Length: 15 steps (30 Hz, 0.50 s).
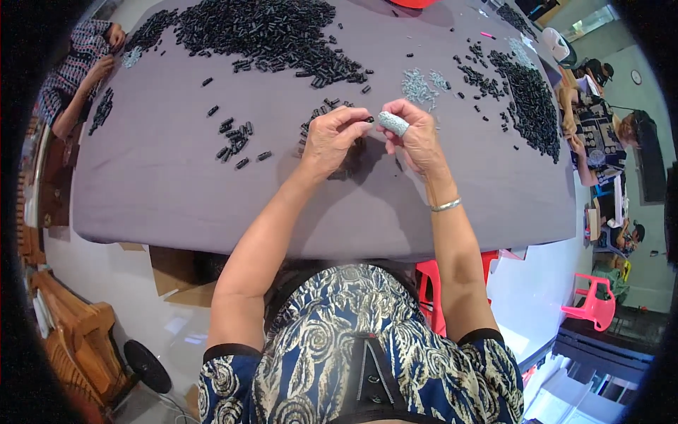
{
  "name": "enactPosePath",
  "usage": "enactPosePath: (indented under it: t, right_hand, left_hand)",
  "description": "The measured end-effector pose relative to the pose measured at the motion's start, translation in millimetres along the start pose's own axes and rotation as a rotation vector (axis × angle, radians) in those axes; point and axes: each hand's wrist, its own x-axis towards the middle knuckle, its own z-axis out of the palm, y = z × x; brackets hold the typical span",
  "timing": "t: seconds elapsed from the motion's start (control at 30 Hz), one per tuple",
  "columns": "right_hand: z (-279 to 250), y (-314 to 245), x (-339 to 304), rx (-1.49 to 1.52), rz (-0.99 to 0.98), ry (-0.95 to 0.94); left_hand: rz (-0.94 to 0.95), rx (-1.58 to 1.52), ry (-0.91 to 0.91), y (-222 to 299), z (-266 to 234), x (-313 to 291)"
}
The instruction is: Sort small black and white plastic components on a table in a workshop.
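Over the table's near middle, my left hand (330, 141) pinches a small black cylindrical piece (369, 119) between thumb and fingertips. Close to its right is my right hand (421, 145), fingers curled together; whatever they hold, if anything, is too small to make out. A pale speckled finger cover (393, 124) wraps one of its fingers. The fingertips of both hands nearly meet. Beneath and behind my left hand lies a cluster of black pieces (323, 109), partly hidden by the hand. Small pale-grey parts (418, 87) are scattered beyond my right hand.
A grey cloth (176, 191) covers the table. A large heap of black pieces (254, 32) spreads at the far left, and a loose group (233, 141) lies left of my hands. Another heap (526, 106) is at right. People's hands (104, 67) work at both table sides.
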Motion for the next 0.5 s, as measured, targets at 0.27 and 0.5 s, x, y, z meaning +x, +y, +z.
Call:
enactPosePath:
  t: [0.27, 0.5]
  right_hand:
    - [-2.2, 5.9, 6.1, -0.024, -0.009, 0.006]
    - [4.6, 1.0, 7.3, -0.308, -0.111, -0.021]
  left_hand:
    - [-0.026, 0.096, -0.021, 3.2, 1.9, -0.7]
    - [-0.087, 0.011, -0.031, 2.8, 3.3, -1.5]
